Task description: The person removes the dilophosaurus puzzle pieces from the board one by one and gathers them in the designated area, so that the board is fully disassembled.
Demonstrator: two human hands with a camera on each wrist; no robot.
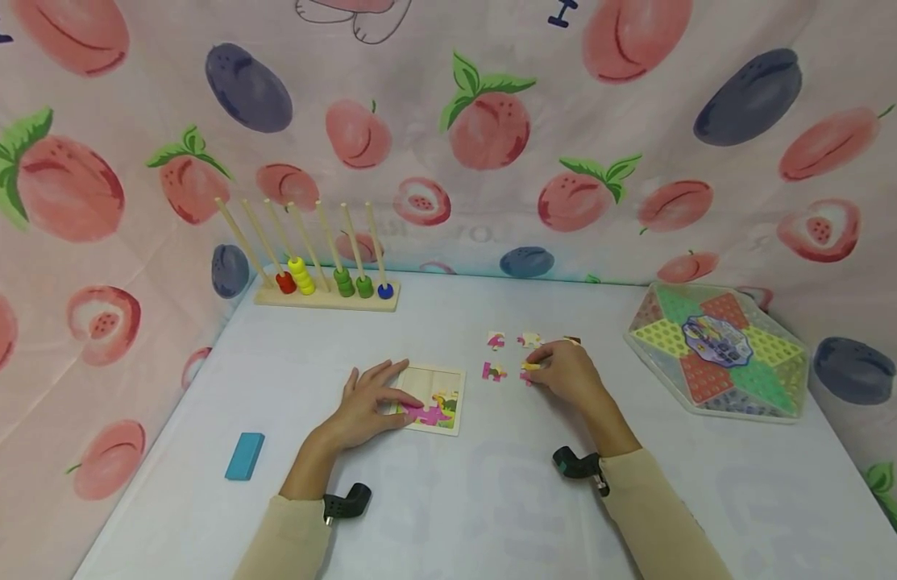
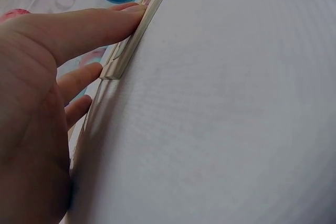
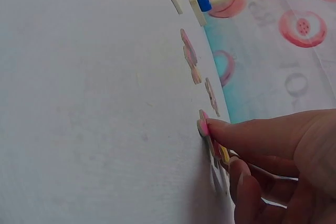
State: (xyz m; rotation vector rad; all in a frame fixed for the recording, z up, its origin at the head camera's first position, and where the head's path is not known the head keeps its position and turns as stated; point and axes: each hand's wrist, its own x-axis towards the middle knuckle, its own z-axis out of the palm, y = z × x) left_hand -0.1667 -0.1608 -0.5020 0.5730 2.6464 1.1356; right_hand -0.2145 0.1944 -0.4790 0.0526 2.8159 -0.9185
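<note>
My left hand (image 1: 364,407) rests its fingers and thumb on the left side of a square wooden puzzle tray (image 1: 454,403). Joined pink and yellow-green puzzle pieces (image 1: 429,413) fill the tray's near part, while bare wood shows in its far part. In the left wrist view the thumb lies over the rim of the tray (image 2: 118,66). To the right, my right hand (image 1: 567,372) pinches a pink and yellow puzzle piece (image 3: 205,124) between thumb and fingers, its edge tilted up close over the table. Loose puzzle pieces (image 1: 495,371) lie beside that hand.
A wooden bead rack (image 1: 325,300) with upright pegs and coloured rings stands at the back left. A clear-lidded box (image 1: 716,350) with coloured panels sits at the right. Near the left edge of the white table (image 1: 492,499) lies a blue block (image 1: 245,456).
</note>
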